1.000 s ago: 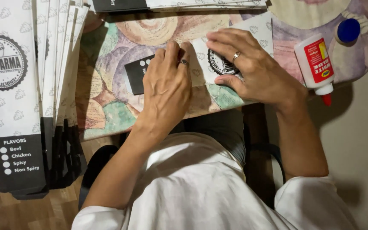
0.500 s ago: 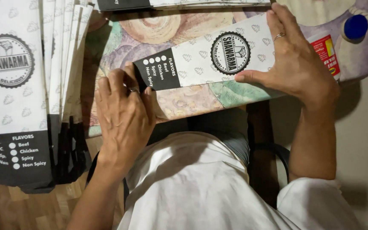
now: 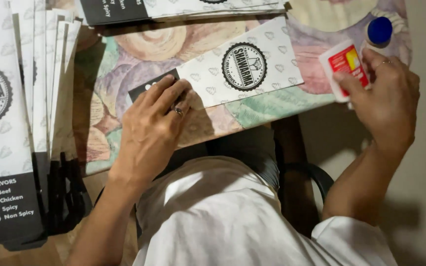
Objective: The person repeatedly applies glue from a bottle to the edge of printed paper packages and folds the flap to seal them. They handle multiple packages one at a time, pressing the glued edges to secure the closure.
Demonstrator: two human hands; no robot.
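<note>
A white paper sleeve (image 3: 232, 74) with a round black stamp lies flat and slantwise on the patterned board (image 3: 139, 49), its black end under the left hand (image 3: 149, 130). That hand presses down on it, fingers together and flat, a ring on one finger. Off to the right, the right hand (image 3: 385, 93) has its fingers clamped around a white glue bottle (image 3: 346, 66) with a red label, beside a blue cap (image 3: 379, 30). More sleeves are stacked at the left (image 3: 6, 128) and along the top (image 3: 183, 7).
</note>
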